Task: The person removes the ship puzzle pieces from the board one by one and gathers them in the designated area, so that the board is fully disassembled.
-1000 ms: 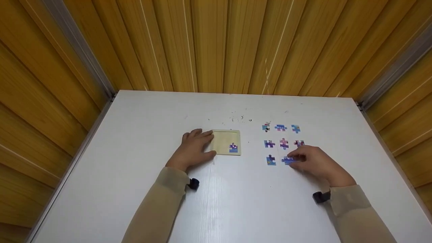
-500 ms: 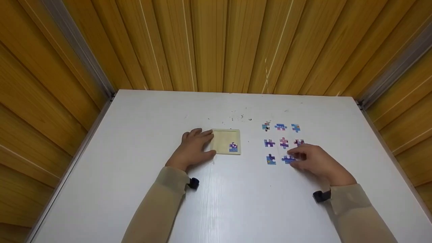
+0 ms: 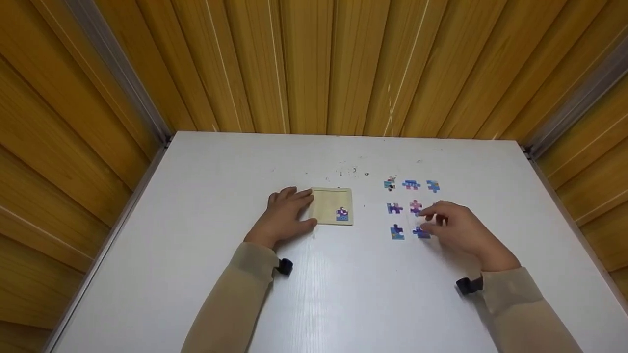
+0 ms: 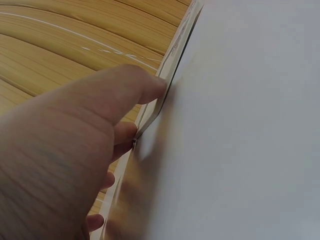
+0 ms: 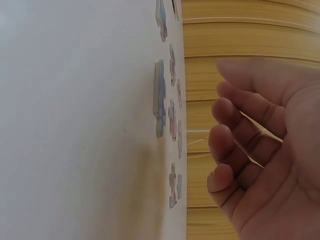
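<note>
My left hand (image 3: 283,218) holds the left side of a small square wooden puzzle tray (image 3: 351,206), thumb at the near corner and index finger at the far one. In the left wrist view the thumb (image 4: 145,87) bends onto the tray's rim (image 4: 177,55). One purple and blue jigsaw piece (image 3: 342,214) lies in the tray's near right corner. My right hand (image 3: 456,228) hovers with nothing in it, fingers apart, over the right side of the loose jigsaw pieces. Its fingertips overlap a blue-purple piece (image 3: 420,233) and a pink one (image 3: 416,207). Another piece is mostly hidden behind it.
Loose jigsaw pieces lie in rows on the white table (image 3: 343,294), including a pink and blue piece (image 3: 411,185) in the far row. Dark specks (image 3: 354,170) mark the tabletop beyond the tray. Wood-patterned panels (image 3: 304,63) stand behind and at both sides.
My right hand has lifted and moved slightly away from the blue-purple piece in the near row, which stays on the table. My left hand and the tray keep their place.
</note>
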{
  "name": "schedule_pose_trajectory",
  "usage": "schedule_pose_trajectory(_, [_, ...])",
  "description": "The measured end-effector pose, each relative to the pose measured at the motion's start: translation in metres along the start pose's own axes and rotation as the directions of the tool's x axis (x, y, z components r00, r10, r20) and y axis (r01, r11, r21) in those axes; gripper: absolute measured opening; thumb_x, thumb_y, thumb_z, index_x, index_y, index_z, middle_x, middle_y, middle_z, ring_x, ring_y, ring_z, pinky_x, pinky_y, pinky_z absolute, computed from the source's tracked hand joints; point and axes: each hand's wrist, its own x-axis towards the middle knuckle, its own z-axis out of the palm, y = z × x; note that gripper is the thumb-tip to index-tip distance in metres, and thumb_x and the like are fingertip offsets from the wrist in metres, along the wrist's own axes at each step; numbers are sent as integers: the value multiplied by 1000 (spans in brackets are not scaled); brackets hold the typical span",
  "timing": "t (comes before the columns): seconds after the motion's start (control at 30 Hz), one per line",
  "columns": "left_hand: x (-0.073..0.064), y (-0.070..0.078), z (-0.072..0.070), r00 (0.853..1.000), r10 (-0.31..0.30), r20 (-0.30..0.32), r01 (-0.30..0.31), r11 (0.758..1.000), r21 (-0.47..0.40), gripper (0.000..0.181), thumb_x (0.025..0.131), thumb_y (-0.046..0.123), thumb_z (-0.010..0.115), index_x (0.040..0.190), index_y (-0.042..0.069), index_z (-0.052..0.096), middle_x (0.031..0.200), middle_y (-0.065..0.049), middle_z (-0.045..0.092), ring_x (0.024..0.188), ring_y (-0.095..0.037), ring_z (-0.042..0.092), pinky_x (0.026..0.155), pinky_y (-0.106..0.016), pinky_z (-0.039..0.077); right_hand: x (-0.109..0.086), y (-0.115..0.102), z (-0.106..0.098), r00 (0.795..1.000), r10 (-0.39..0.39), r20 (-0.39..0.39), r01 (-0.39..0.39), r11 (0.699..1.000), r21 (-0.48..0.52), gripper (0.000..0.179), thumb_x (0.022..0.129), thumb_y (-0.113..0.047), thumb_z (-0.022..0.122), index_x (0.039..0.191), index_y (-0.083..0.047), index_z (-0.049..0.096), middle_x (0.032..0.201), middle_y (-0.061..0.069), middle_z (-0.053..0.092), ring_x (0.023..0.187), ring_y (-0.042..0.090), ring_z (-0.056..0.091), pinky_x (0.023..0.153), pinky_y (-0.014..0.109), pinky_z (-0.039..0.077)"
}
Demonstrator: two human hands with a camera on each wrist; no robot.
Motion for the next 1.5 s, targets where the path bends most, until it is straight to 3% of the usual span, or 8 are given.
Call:
schedule_pose_trajectory(0.33, [2,-2,-2,1000,-6,-8,6,1000,3,75,103,54,71,170,24,54,182,12,44,176,-27,27,143,-59,19,9,-58,-18,993,-76,-87,83,992,91,29,109,-31,79,135,-19,82,119,6,75,106,26,59,82,21,52])
schedule_pose_trajectory(0.57, [3,-3,-1,1000,-26,-3,26,1000,7,77,103,56,71,171,26,52,183,13,42,176,-26,26,143,-58,20,15,-105,-20,965,-185,-189,222,954,202,21,108,-24,79,128,-18,84,110,2,73,95,24,60,76,22,53])
schedule_pose_trajectory(0.7, [3,-3,-1,1000,-17,-10,17,1000,16,77,103,56,71,171,25,52,183,12,43,176,-27,26,142,-59,20,17,-127,-19,961,-172,-215,229,933,277,22,109,-25,78,129,-16,83,110,5,74,90,20,60,71,22,53])
schedule_pose_trajectory(0.93, [3,-2,1,1000,-23,-9,23,1000,3,77,103,56,72,171,26,53,182,13,43,176,-27,26,143,-59,20,15,-162,-12,964,-132,-232,227,863,452,25,110,-23,76,132,-13,82,110,3,72,94,22,59,77,22,54])
schedule_pose_trajectory(1.03, [4,-1,3,1000,-26,-9,26,1000,-2,77,103,56,73,171,27,53,183,13,43,176,-27,26,143,-60,21,16,-172,-2,957,-128,-262,250,820,514,24,109,-16,75,132,-11,81,112,3,72,95,23,60,78,21,54])
schedule_pose_trajectory(1.13, [3,-1,1,999,-41,-15,40,999,-7,77,102,56,74,170,28,54,182,14,43,176,-27,26,142,-60,23,21,-180,14,949,-134,-284,273,801,533,24,109,-12,75,132,-11,80,116,5,72,94,23,60,77,21,53])
schedule_pose_trajectory(1.3, [2,-1,0,999,-39,-23,39,999,0,76,101,55,75,169,26,55,181,12,45,175,-28,27,142,-60,22,32,-184,40,958,-165,-236,267,815,514,27,108,-14,75,135,-13,79,123,8,72,91,21,55,75,22,50])
schedule_pose_trajectory(1.5, [3,-3,-1,1000,-20,-11,20,1000,24,78,102,56,73,170,24,54,182,10,44,176,-29,28,143,-60,19,46,-174,55,972,-102,-210,197,840,505,31,108,-16,74,139,-14,77,126,10,71,92,21,55,74,22,49])
